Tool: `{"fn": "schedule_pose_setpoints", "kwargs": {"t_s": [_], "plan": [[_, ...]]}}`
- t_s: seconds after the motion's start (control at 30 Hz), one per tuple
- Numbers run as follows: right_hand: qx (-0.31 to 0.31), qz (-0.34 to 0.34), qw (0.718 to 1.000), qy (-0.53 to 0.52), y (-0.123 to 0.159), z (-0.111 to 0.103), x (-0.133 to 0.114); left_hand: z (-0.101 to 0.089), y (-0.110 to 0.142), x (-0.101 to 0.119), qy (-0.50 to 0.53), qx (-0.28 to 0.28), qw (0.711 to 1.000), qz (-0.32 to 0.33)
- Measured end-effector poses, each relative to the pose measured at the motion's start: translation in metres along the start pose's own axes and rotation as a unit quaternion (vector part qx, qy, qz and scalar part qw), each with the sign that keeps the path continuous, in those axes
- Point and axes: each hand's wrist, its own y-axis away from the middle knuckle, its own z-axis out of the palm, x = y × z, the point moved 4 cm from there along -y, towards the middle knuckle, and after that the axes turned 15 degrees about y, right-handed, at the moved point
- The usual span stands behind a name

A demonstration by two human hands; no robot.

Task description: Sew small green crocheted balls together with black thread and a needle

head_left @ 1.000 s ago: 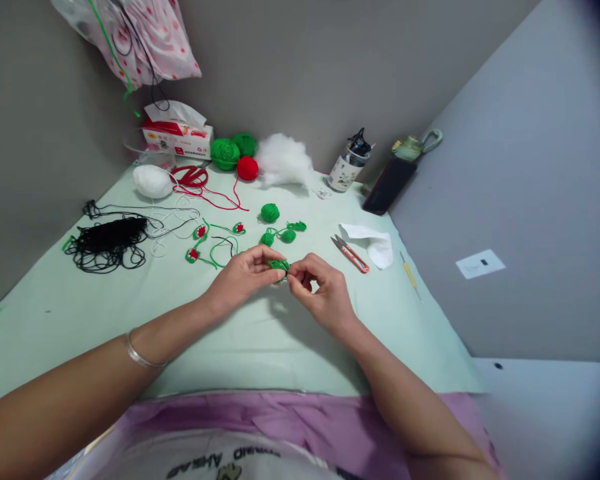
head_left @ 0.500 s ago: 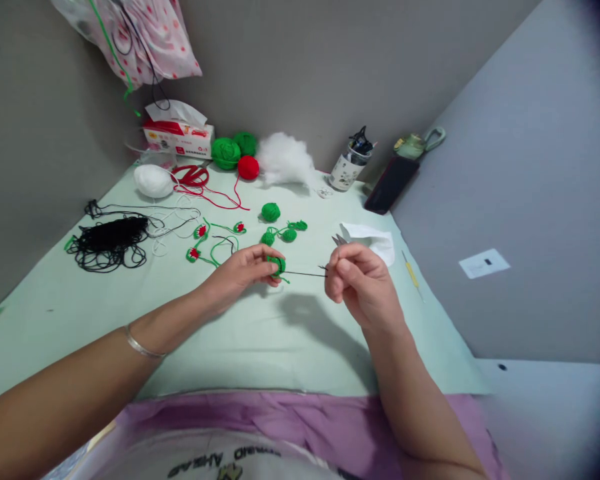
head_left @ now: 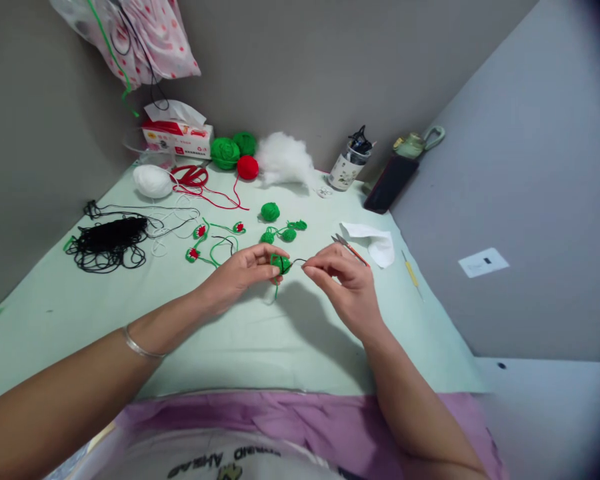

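Note:
My left hand (head_left: 245, 272) is closed round a small green crocheted piece (head_left: 281, 263) with black yarn stitched across it; a green tail hangs below. From its right side a short black yarn (head_left: 299, 261) curves over to my right hand (head_left: 345, 283), whose thumb and forefinger pinch the yarn's end. Whether a needle is in that pinch I cannot tell. Just behind the right hand lies a small pair of snips or tweezers with an orange handle (head_left: 356, 253). Beyond the left hand rest several green crocheted balls (head_left: 270, 212) and red-and-green pieces (head_left: 193, 255).
A black yarn skein (head_left: 111, 237) and white yarn ball (head_left: 153, 181) lie left. Red scissors (head_left: 191, 176), green yarn balls (head_left: 225, 153), a red ball (head_left: 247, 167), white stuffing (head_left: 286, 159) and a tissue box (head_left: 180, 139) stand behind. A yellow-handled hook (head_left: 411, 272) lies right.
My right hand has come left and lower, closer to the green piece. The black yarn, taut before, now curves slackly. The orange-handled tool behind the right hand shows more.

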Motion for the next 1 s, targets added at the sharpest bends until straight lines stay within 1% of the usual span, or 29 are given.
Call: {"fn": "schedule_pose_setpoints", "kwargs": {"t_s": [0.07, 0.17, 0.37, 0.5, 0.67, 0.83, 1.0], "plan": [[-0.008, -0.026, 0.998, 0.049, 0.002, 0.003, -0.002, 0.001, 0.000, 0.002, 0.013, 0.005, 1.000, 0.003], [-0.026, -0.039, 0.996, 0.080, 0.005, 0.007, -0.001, 0.001, 0.001, 0.005, 0.011, 0.008, 1.000, 0.011], [-0.047, -0.035, 0.994, 0.094, 0.006, 0.010, 0.000, -0.001, 0.002, 0.005, -0.004, 0.010, 1.000, 0.024], [-0.059, -0.027, 0.993, 0.099, 0.006, 0.011, -0.001, -0.001, 0.002, 0.005, -0.034, 0.013, 0.999, 0.033], [-0.073, -0.015, 0.992, 0.106, 0.007, 0.013, -0.002, -0.002, 0.002, 0.005, -0.068, 0.038, 0.995, 0.057], [-0.077, 0.017, 0.993, 0.089, 0.009, 0.020, 0.002, -0.002, 0.002, 0.002, -0.045, 0.039, 0.997, 0.054], [-0.089, 0.067, 0.994, 0.017, 0.008, 0.030, 0.008, 0.000, 0.002, 0.000, 0.012, 0.033, 0.998, 0.047]]}}
